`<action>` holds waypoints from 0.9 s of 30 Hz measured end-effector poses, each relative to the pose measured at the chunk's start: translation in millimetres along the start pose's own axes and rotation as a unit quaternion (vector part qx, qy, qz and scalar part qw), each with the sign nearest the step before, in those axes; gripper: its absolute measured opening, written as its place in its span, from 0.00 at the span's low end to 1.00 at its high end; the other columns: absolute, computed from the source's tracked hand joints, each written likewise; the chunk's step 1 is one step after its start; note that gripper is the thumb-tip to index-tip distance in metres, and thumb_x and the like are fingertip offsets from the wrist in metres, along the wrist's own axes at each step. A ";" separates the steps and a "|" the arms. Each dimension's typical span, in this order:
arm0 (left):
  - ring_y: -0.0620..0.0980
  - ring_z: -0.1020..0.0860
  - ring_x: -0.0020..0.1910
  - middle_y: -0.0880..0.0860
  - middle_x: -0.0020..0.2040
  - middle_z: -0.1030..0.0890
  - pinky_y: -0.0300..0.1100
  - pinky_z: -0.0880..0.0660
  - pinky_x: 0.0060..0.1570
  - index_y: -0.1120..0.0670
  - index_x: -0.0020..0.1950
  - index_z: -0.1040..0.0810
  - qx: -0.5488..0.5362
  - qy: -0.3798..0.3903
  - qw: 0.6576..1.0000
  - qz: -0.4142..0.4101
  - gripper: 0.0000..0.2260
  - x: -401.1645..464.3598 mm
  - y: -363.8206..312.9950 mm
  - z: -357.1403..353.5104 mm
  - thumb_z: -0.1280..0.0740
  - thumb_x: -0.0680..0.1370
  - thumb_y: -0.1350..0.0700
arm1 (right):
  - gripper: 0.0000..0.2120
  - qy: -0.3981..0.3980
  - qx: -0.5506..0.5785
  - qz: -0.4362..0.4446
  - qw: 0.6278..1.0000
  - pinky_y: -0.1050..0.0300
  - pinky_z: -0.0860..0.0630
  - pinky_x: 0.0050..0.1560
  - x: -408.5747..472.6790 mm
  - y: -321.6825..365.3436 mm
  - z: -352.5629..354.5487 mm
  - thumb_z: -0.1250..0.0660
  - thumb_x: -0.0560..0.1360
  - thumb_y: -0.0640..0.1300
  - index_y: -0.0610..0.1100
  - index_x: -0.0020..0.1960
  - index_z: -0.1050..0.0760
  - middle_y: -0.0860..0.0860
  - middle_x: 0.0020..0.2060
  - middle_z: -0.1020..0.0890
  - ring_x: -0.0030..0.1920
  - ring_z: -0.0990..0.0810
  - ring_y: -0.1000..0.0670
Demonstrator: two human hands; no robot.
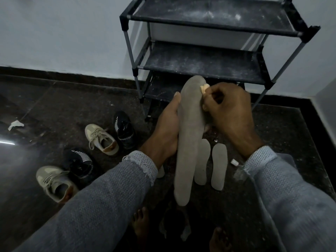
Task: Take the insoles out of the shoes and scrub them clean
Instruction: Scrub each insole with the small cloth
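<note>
insole held up, pale pad against its toe end

my left hand (168,128) grips the grey insole (189,139) along its left edge, fingers wrapped behind it and thumb lying up the front, holding it lengthwise above the floor (54,106). my right hand (230,113) is curled tight around a small pale pad (205,87), which touches the insole's right edge near the toe end. two more grey insoles (219,166) lie flat side by side on the floor just beneath, the left one partly hidden behind the held one. to my left sit two beige sneakers (101,139) and two black shoes with white stripes (124,130), scattered in a loose group. a dusty black shoe rack (209,57) stands against the wall ahead. a small white object (234,162) lies by my right sleeve, and a crumpled white scrap (15,124) lies far left. what it is, i cannot tell.
</note>
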State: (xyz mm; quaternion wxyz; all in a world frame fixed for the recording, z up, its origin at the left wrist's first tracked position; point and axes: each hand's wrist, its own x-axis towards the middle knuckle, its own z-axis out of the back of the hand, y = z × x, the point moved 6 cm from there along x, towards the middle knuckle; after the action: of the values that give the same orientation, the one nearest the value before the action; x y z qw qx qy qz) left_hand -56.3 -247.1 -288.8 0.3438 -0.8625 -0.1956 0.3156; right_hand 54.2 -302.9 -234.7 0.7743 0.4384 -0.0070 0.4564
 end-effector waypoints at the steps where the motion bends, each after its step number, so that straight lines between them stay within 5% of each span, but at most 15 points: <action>1: 0.57 0.21 0.59 0.60 0.60 0.20 0.53 0.23 0.57 0.59 0.67 0.26 -0.001 0.003 1.000 0.005 0.26 0.1 1.6 -0.8 0.47 0.81 0.41 | 0.05 -0.006 0.005 -0.009 1.000 0.57 0.20 0.42 0.6 -3.6 1.3 0.32 0.76 0.44 0.44 0.47 0.19 0.51 0.39 0.18 0.38 0.20 0.57; 6: 0.50 0.18 0.48 0.56 0.49 0.17 0.40 0.20 0.43 0.60 0.66 0.26 0.001 0.011 1.000 -0.008 0.25 2.9 1.1 2.5 0.48 0.83 0.43 | 0.04 0.056 0.037 0.052 0.996 0.67 0.23 0.41 -15.7 29.2 -16.8 0.32 0.76 0.42 0.43 0.47 0.18 0.53 0.39 0.19 0.37 0.21 0.59; 12: 0.57 0.22 0.59 0.60 0.61 0.21 0.52 0.25 0.60 0.59 0.67 0.25 0.016 0.010 1.000 -0.005 0.26 3.0 1.9 1.0 0.47 0.82 0.41 | 0.05 -0.006 0.030 -0.005 1.000 0.58 0.20 0.42 0.2 2.6 0.8 0.32 0.77 0.43 0.44 0.46 0.19 0.52 0.38 0.18 0.37 0.19 0.57; 16: 0.52 0.20 0.51 0.58 0.55 0.19 0.44 0.21 0.50 0.59 0.67 0.26 0.008 0.016 1.000 0.007 0.25 1.3 6.4 -0.7 0.48 0.82 0.43 | 0.04 0.000 0.017 0.007 1.000 0.63 0.22 0.42 -8.5 10.6 -6.0 0.32 0.76 0.42 0.44 0.46 0.19 0.52 0.40 0.19 0.39 0.21 0.58; 19: 0.52 0.21 0.56 0.58 0.59 0.21 0.41 0.23 0.54 0.60 0.70 0.29 -0.009 0.009 1.000 -0.014 0.24 2.0 3.3 2.3 0.49 0.83 0.45 | 0.03 0.049 0.033 0.053 0.997 0.67 0.23 0.43 -18.0 32.4 -21.0 0.31 0.75 0.40 0.42 0.47 0.19 0.53 0.41 0.19 0.39 0.21 0.58; 27: 0.57 0.20 0.56 0.59 0.59 0.19 0.53 0.21 0.54 0.57 0.67 0.26 0.022 0.027 0.999 0.024 0.25 1.1 11.7 -3.9 0.48 0.81 0.41 | 0.03 -0.015 0.058 -0.043 0.997 0.62 0.19 0.40 0.9 -6.1 5.1 0.32 0.76 0.41 0.44 0.49 0.20 0.53 0.37 0.18 0.37 0.19 0.59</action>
State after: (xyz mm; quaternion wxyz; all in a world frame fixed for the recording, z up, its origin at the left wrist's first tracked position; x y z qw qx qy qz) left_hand -51.5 -256.3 -295.4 0.3603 -0.8673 -0.1587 0.3046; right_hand 61.1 -306.9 -235.3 0.7664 0.4890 0.0266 0.4156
